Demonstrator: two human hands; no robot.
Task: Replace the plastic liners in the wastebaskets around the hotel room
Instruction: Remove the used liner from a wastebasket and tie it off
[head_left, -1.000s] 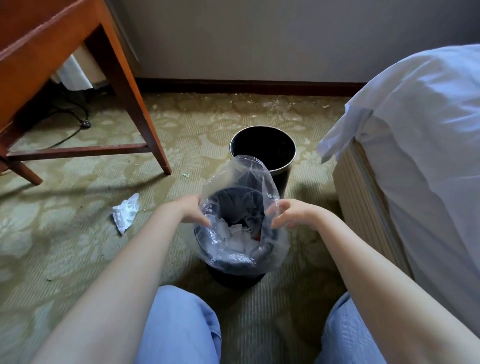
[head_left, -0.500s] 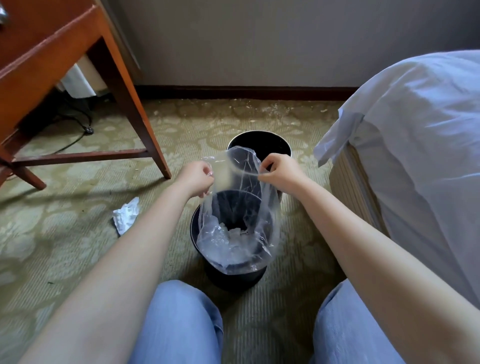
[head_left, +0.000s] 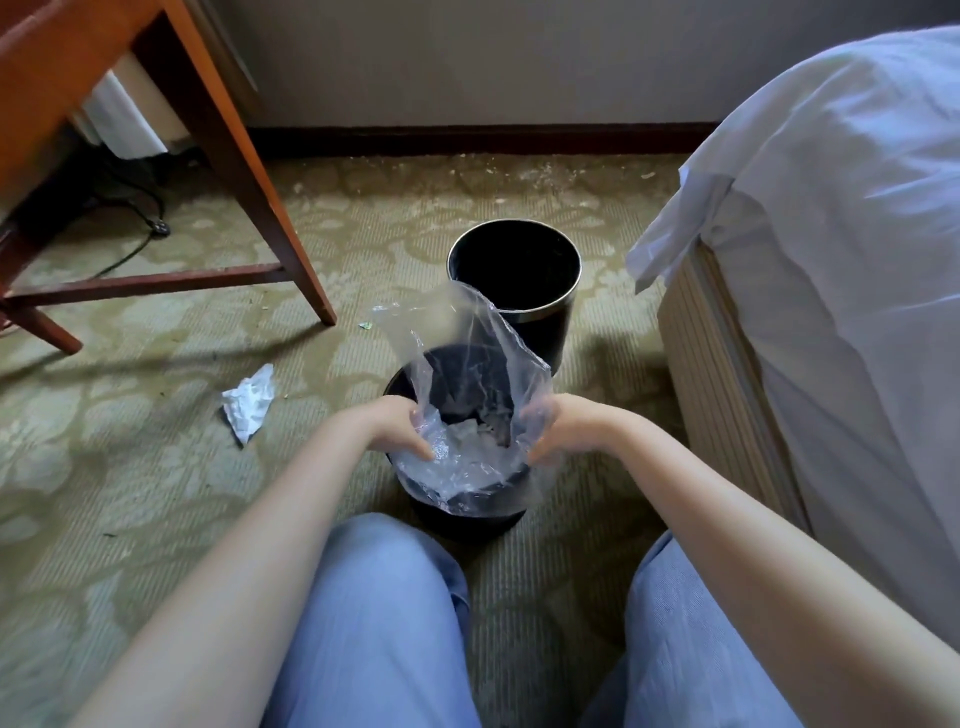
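Low in the centre of the frame, the left hand (head_left: 402, 434) and right hand (head_left: 558, 434) each curl their fingers onto a side of the thin, clear, crinkled plastic liner (head_left: 467, 364). Its floppy mouth gapes above the round black wastebasket (head_left: 467, 525) it sits in, with pale crumpled scraps at its bottom. Just behind stands a second cylindrical wastebasket (head_left: 563, 317) with a metallic rim, on patterned olive carpet (head_left: 156, 467); crumpled white paper (head_left: 248, 402) lies at middle left, and smooth white bedding (head_left: 831, 260) drapes at right
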